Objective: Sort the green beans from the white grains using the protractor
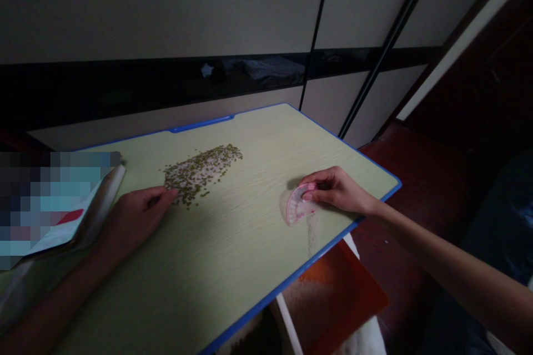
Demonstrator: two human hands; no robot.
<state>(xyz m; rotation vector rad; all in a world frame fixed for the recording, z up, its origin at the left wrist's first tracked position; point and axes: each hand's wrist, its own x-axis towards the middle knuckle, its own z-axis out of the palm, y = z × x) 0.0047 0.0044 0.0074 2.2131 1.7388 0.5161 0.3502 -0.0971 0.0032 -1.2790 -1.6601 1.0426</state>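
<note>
My right hand pinches a clear half-round protractor with pink markings, held tilted just over the table. Below it, a thin strip of small pale grains runs to the table's near right edge. My left hand lies at the left end of a spread pile of green beans and pale grains. Its thumb and forefinger are closed together, touching or very near the beans; whether anything is between them cannot be seen.
The pale table has a raised blue rim. Below its near edge stands an orange container with pale grains inside, beside a dark-filled one. A tablet-like device, partly blurred out, stands at left. Cabinet panels rise behind.
</note>
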